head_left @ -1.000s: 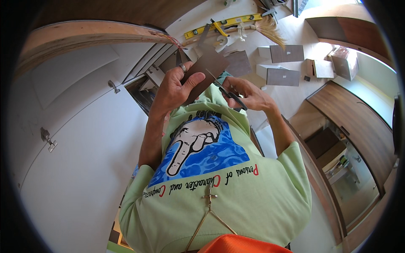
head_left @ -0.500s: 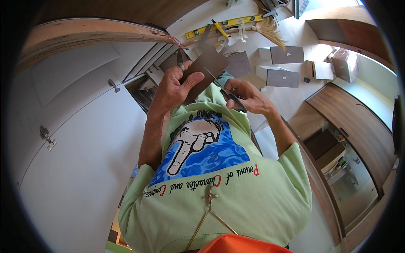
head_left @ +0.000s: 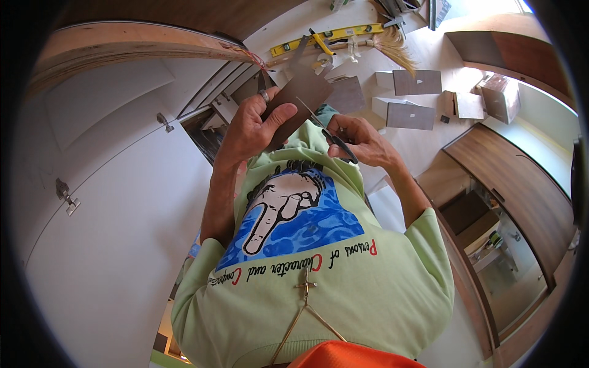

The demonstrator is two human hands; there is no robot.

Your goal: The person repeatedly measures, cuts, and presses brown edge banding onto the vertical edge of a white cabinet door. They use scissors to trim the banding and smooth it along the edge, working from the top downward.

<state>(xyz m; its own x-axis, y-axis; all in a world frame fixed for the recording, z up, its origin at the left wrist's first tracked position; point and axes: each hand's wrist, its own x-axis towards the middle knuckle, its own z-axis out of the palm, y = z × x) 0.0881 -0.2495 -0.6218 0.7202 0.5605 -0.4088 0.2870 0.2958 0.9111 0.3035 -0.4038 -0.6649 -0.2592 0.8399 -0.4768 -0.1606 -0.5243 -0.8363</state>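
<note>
Firstly, head view, clock face centred on the picture: one brown sheet (head_left: 310, 92), thin and stiff-looking, at twelve o'clock, held tilted above the person's lap. One left hand (head_left: 253, 126), at eleven, ring on a finger, pinching the sheet with its thumb across the near face. One right hand (head_left: 362, 141), at two, fingers curled about the dark handles of a pair of scissors (head_left: 348, 150); a blade points toward ten and overlaps the sheet, the second blade's place not discernible. One yellow spirit level (head_left: 362, 29), on the floor between twelve and one; beside it, a broom (head_left: 396, 48), bristles at one. Two boxes with brown fronts (head_left: 417, 82), at two, near each other; farther out, a wrapped box (head_left: 502, 98). One white panel (head_left: 123, 227), at nine, with metal hinges (head_left: 165, 121). One cross pendant (head_left: 305, 284), at six, over a pale green shirt (head_left: 392, 276).
</note>
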